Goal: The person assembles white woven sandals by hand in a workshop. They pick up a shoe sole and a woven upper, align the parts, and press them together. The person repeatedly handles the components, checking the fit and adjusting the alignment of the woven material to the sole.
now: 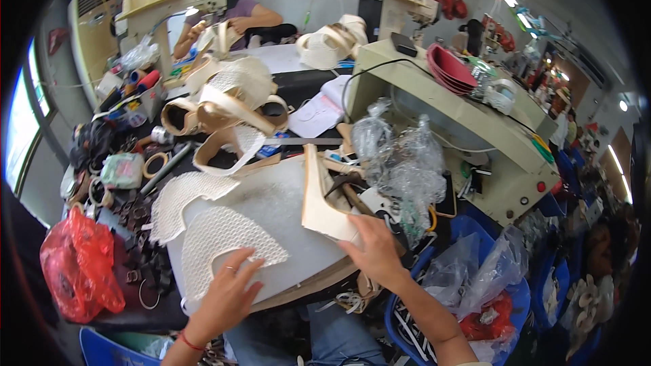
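Note:
My left hand lies with its fingers apart at the inner edge of a white, honeycomb-textured shoe upper piece. That curved piece rests flat on a pale work board. Behind it, a second textured upper piece overlaps the board's left edge. My right hand pinches the near end of a smooth cream shoe piece, a bent shape with a long arm reaching away from me. The cream piece is at the board's right side. Part of its near end is hidden under my fingers.
Assembled cream shoe uppers are heaped behind the board. Crumpled clear plastic sits right of it, beside a beige machine. A red bag lies left; a blue bin holds plastic at right. Across the table, a person handles pieces.

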Motion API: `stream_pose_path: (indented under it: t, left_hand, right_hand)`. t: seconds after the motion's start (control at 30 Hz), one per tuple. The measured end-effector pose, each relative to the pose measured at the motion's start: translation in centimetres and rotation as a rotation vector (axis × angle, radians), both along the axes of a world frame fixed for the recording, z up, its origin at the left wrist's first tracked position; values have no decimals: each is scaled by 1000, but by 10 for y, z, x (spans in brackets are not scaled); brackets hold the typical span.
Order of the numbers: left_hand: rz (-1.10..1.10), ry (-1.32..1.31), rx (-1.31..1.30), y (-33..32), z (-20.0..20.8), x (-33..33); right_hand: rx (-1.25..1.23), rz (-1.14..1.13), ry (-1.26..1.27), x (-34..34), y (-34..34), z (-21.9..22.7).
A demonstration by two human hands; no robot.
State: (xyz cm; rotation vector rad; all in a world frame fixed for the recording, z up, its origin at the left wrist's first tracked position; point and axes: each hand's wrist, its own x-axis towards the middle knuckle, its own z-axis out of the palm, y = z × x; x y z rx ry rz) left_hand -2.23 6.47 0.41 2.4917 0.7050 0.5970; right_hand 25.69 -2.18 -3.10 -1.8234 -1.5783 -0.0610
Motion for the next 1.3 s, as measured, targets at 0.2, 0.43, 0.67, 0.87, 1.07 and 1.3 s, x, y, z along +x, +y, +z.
stream_pose_path:
  t: [0.2, 0.43, 0.67, 0.87, 1.07, 1.3]
  left_hand:
    - [-252, -176, -150, -39, -33, 38]
    - [-368, -201, -139, -71, -48, 54]
    - [-225, -518, -702, -67, -38, 53]
    - [-166, -765, -1405, -63, -24, 55]
    - [-81, -665, -1770, -95, -35, 23]
    - [-82, -743, -2274, -102, -22, 30]
  right_hand:
    - [-129, 28, 40, -9, 10, 33]
    - [-121, 28, -125, -14, 22, 6]
    - [218, 50, -125, -61, -14, 64]
    - [16, 157, -87, -106, -87, 47]
    - [-51, 493, -450, -85, -68, 63]
    - [125, 467, -369, -76, -85, 36]
